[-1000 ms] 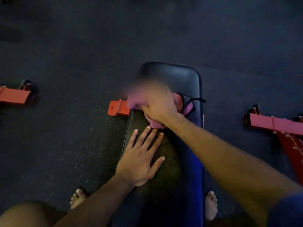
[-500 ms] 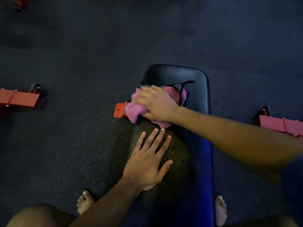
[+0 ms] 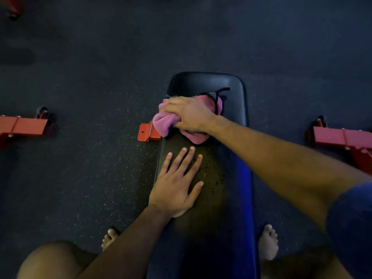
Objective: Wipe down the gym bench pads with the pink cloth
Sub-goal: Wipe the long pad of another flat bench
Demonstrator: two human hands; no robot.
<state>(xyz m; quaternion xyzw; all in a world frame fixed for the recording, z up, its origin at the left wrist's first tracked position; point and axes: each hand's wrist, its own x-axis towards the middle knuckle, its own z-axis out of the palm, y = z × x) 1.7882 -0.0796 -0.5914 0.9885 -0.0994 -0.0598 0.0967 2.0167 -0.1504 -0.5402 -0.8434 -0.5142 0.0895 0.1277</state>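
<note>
Flooring [image 3: 84, 178] of dark speckled rubber spread across the whole scene; a black gym bench [image 3: 231, 198] ran from the near edge toward the far middle, its far pad [image 3: 231, 91] rounded at the end, and droplets [image 3: 209, 172] glistened on the near pad beside the fingers; red frame ends lay on the floor at far left [image 3: 24, 125] and far right [image 3: 342, 137], well apart from the bench, while a smaller red bracket [image 3: 148, 131] jutted from the bench's left side; the person's bare feet stood on the floor either side of the bench; the right hand [image 3: 189, 115] reached over the gap between the pads, fingers curled round a bunched pink cloth [image 3: 163, 121], pressing it onto the bench at the left edge, part of the cloth spilling over the side just above the bracket; the left hand [image 3: 177, 186] rested flat on the near pad, fingers straight and spread, holding nothing; a thin black cord [image 3: 218, 95] looped on the far pad, touching the cloth's far-right side.
</note>
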